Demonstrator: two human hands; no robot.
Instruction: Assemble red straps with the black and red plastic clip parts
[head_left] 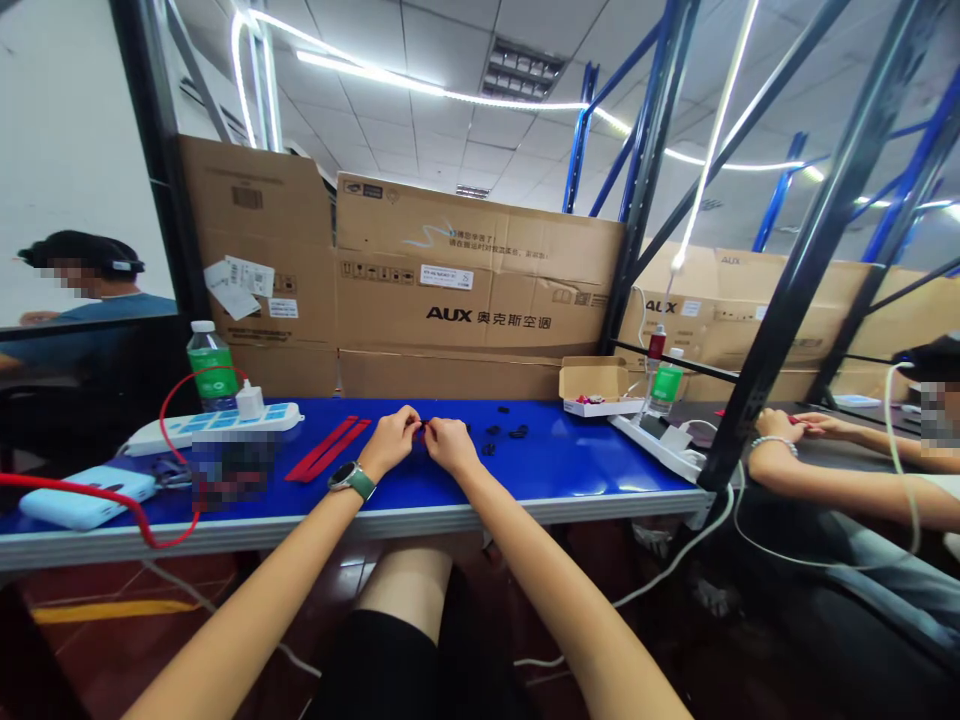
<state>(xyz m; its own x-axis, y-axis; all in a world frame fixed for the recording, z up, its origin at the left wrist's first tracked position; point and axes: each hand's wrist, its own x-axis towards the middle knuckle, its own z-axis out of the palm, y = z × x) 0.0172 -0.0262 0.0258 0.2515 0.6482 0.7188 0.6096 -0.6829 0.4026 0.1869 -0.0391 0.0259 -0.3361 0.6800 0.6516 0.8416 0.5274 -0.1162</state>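
Above the blue tabletop, my left hand (391,442), with a watch on its wrist, is closed in a pinch. Close beside it, my right hand (451,446) pinches too. Between the fingertips shows a small dark-red and black piece (423,425), mostly hidden and too small to name. Two flat red strips (327,450) lie left of my left hand. Several small black parts (517,432) are scattered on the table to the right of my right hand.
A power strip (172,432), a bottle (210,368) and a light-blue power bank (88,497) with a red cable stand left. An open small box (598,388) and another power strip (658,447) are right. Cardboard (480,290) walls the back. Other people sit on both sides.
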